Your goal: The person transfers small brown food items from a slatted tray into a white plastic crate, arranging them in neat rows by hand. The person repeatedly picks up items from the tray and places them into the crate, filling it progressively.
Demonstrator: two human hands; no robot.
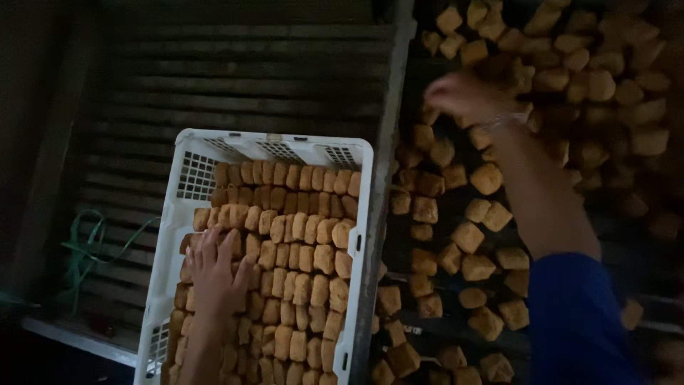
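- The place is dim; most of the upper left is a dark slatted surface [235,78] of long horizontal bars, running back into shadow.
- A white plastic crate [187,153] with perforated walls rests tilted on those slats, its far rim highest in view and its near end cut off by the bottom edge.
- Inside the crate, golden-brown fried cubes [303,235] stand packed in tight rows, filling it almost wall to wall.
- The left hand [214,274] lies flat on the rows near the crate's left wall, fingers spread and pressing down on the cubes; its grip is open, holding nothing.
- A grey metal rail [385,142] runs just beside the crate's right wall and splits the scene.
- Right of the rail, loose cubes [470,239] of the same kind lie scattered and heaped on a dark rack.
- The right hand [463,96], blurred, reaches from a blue sleeve [577,321] over the heap; I cannot tell whether its grip is closed on any piece.
- A green cord [89,246] hangs at the left edge, above a pale ledge [78,339].
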